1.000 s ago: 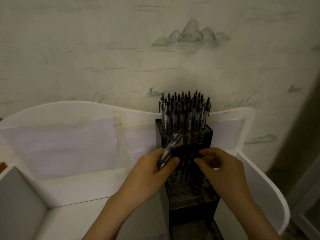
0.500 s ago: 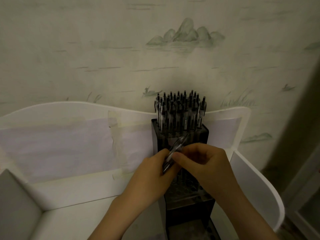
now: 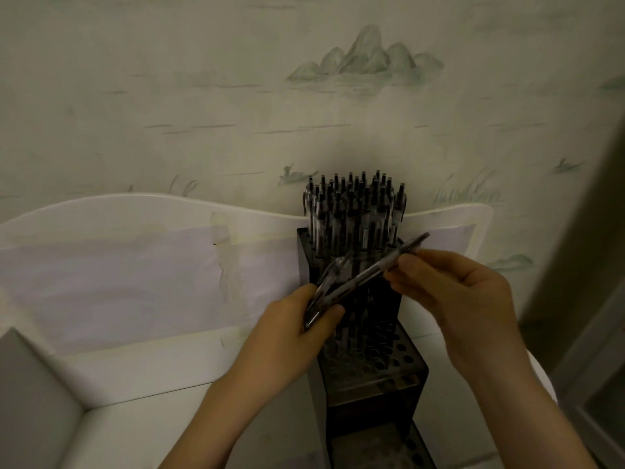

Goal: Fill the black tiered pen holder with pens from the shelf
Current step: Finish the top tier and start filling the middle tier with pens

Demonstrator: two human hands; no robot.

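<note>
The black tiered pen holder stands on the white shelf against the wall. Its top tier is packed with several upright pens; the middle tier shows a few pens and many open holes. My left hand grips a small bundle of clear pens in front of the holder. My right hand pinches a single pen near its upper end, slanted up to the right, its lower end still among the bundle.
The white shelf has a wavy back panel with pale paper taped to it and a grey divider at the left. A patterned wall rises behind. A dark gap lies to the right.
My right hand has taken one pen from the bundle and drawn it up and to the right. The left hand keeps its hold on the remaining pens.
</note>
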